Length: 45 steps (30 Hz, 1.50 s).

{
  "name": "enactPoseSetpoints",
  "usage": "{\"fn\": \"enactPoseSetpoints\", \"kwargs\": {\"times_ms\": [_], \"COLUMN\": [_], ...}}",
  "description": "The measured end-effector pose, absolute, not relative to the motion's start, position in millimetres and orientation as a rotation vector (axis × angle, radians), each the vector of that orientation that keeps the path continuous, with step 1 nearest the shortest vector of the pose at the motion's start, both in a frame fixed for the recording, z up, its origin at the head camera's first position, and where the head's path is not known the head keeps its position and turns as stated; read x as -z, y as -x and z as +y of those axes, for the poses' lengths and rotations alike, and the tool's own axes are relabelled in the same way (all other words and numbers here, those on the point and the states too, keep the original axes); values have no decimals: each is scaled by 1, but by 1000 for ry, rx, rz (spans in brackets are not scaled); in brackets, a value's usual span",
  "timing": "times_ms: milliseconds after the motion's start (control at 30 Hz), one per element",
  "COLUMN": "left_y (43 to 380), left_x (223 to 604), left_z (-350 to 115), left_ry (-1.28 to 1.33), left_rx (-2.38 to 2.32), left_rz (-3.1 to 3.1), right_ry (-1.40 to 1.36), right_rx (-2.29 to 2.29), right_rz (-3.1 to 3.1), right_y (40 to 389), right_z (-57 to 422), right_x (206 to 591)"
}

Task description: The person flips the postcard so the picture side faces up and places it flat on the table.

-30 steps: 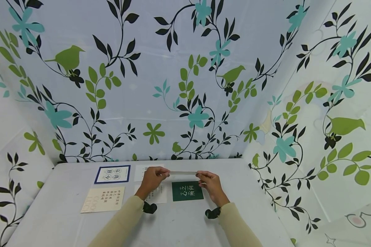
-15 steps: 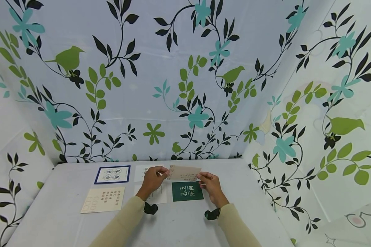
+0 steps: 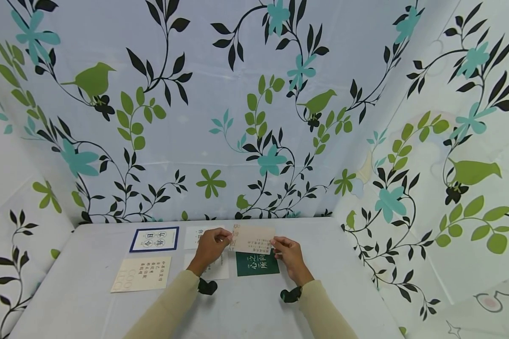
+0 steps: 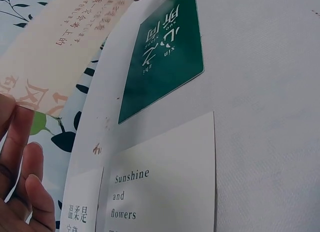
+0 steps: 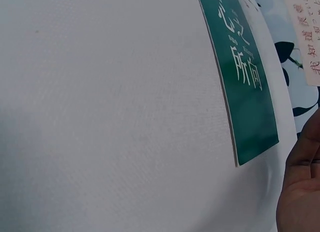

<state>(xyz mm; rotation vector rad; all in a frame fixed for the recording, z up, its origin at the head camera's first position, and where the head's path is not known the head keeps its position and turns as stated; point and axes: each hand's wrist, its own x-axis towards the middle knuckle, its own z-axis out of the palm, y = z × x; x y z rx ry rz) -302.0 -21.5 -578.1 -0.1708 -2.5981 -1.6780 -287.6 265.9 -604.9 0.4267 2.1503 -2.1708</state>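
Between both hands, a cream card (image 3: 252, 239) with reddish-brown characters is held up off the table, its printed face toward me. The left hand (image 3: 211, 247) pinches its left edge with thumb and fingers. At the opposite edge, the right hand (image 3: 290, 255) pinches the lower right corner. Just below, a dark green card (image 3: 258, 265) with white characters lies flat, its top edge overlapped by the held card in the head view. The left wrist view also has the cream card (image 4: 60, 47) in the fingers (image 4: 17, 142).
On the white table (image 3: 254, 310), a blue-bordered card (image 3: 154, 239) and a beige card (image 3: 142, 275) lie at left. Two white cards are partly behind the left hand, one reading "Sunshine and flowers" (image 4: 160, 187). A patterned cloth (image 3: 237, 117) hangs behind.
The cream card, seen nearly edge-on a second ago, has tilted so its printed face shows, and its lower edge now covers the top of the green card. Both hands stay almost in place.
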Motion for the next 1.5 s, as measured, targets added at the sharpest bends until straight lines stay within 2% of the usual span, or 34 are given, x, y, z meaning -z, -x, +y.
{"fn": "enactPoseSetpoints", "kwargs": {"times_ms": [1067, 1500], "left_y": [300, 299], "left_x": [579, 577], "left_z": [-18, -19], "left_ry": [130, 172], "left_rx": [1729, 1777], "left_rz": [-2566, -2555], "right_ry": [-526, -391], "right_rx": [2209, 2190], "right_rz": [2169, 2149], "right_y": [290, 290], "right_z": [262, 263], "right_x": [604, 605]}}
